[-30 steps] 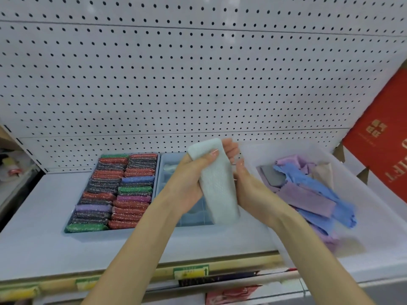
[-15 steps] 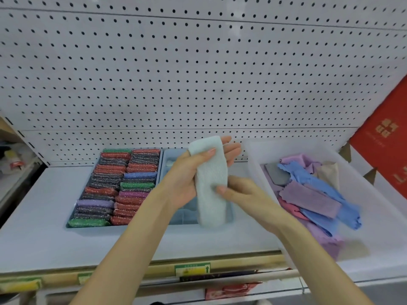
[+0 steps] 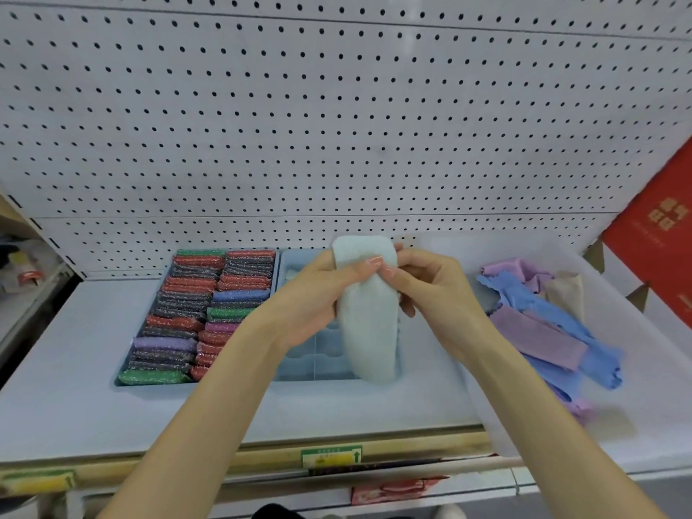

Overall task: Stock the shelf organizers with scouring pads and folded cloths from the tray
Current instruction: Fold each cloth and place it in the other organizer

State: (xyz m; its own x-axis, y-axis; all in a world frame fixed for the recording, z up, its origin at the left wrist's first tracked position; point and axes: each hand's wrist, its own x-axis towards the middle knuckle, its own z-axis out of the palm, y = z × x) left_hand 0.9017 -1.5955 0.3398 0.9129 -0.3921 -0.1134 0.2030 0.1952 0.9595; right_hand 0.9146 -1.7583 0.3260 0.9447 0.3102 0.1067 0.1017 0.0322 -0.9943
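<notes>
A folded pale mint cloth (image 3: 370, 331) hangs upright above the blue organizer (image 3: 318, 370), whose compartments show mostly bare. My left hand (image 3: 310, 294) grips the cloth from the left, thumb across its front. My right hand (image 3: 430, 286) pinches the cloth's upper right edge. To the left, a second blue organizer (image 3: 149, 383) is packed with rows of glittery scouring pads (image 3: 202, 305) in red, dark, green, purple and blue. At the right, the translucent white tray (image 3: 636, 312) holds loose cloths (image 3: 539, 327) in blue, purple, pink and beige.
White pegboard (image 3: 337, 125) backs the shelf. A red carton (image 3: 659, 241) stands at the far right behind the tray. The shelf's front edge carries a green price label (image 3: 331, 457). Another shelf with goods shows at the far left (image 3: 22, 271).
My right hand has risen from the cloth's middle to its upper right edge. The cloth stays held upright over the organizer; the camera view has shifted slightly.
</notes>
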